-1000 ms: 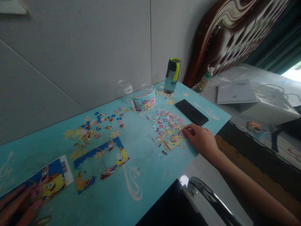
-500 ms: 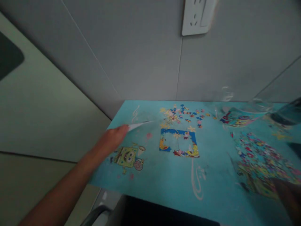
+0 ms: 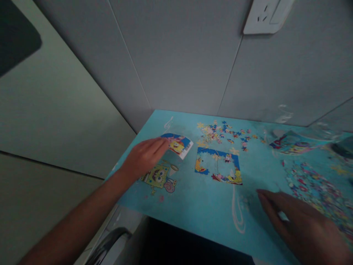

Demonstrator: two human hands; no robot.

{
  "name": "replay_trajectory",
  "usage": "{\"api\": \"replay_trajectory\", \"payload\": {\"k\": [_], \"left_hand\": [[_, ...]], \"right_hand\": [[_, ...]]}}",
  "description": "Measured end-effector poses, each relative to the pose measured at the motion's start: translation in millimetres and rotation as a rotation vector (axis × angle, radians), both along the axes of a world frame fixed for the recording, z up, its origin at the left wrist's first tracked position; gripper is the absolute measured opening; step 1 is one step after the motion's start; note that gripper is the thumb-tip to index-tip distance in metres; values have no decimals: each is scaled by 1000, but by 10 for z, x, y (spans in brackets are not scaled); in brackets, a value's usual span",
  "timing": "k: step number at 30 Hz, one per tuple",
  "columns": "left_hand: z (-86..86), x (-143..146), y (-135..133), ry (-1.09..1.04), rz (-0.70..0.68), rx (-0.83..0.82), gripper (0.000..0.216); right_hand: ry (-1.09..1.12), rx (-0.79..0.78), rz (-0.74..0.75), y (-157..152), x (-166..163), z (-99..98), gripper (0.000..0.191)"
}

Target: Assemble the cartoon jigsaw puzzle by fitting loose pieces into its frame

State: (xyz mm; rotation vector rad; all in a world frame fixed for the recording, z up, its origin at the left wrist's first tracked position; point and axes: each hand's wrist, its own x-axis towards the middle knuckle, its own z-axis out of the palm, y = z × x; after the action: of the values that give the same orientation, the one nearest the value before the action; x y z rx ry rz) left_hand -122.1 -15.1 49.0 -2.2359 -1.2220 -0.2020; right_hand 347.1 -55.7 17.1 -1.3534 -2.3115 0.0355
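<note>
My left hand [image 3: 145, 154] grips a picture card [image 3: 178, 145] by its left side. Yellow and blue cartoon art covers the card's face, with a white strip along its right edge. Just right of it lies a partly joined jigsaw puzzle [image 3: 234, 176], a rectangular border with an open middle and a gap at the bottom. My right hand [image 3: 300, 221] hovers over the table's right front, thumb and fingertips pinched together; whatever is between them is hidden. Beyond that hand spreads a heap of mixed puzzle pieces [image 3: 317, 187]. Loose pieces [image 3: 212, 133] are scattered behind the puzzle.
A clear plastic package with cartoon print [image 3: 295, 142] lies at the back right. The turquoise table [image 3: 198, 202] carries printed cartoon figures and meets a grey wall [image 3: 179, 66] with a white socket [image 3: 267, 18]. A pale panel [image 3: 55, 117] stands on the left.
The card has turned from edge-on to show its picture. My right hand has moved left from the heap toward the puzzle. The view has shifted slightly.
</note>
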Motion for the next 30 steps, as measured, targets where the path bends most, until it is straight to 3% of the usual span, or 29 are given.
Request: {"api": "replay_trajectory", "payload": {"k": [2, 5, 10, 14, 20, 24, 30], "left_hand": [[-113, 210, 116, 27, 0, -132, 37], [-155, 356, 318, 43, 25, -204, 37], [-93, 399, 542, 62, 22, -314, 24], [-80, 661, 453, 22, -33, -319, 30], [-213, 1419, 134, -109, -379, -370, 13], [-330, 1685, 72, -202, -370, -407, 9], [-445, 1694, 54, -292, -319, -472, 13]], "right_hand": [[-138, -3, 46, 120, -236, 150, 37], [-229, -57, 89, 367, -520, 294, 33], [-135, -226, 235, 800, -774, 291, 24], [-22, -417, 323, 921, -842, 223, 20], [15, -478, 327, 799, -748, 144, 29], [51, -511, 318, 793, -580, 101, 35], [97, -511, 335, 834, -500, 49, 26]]}}
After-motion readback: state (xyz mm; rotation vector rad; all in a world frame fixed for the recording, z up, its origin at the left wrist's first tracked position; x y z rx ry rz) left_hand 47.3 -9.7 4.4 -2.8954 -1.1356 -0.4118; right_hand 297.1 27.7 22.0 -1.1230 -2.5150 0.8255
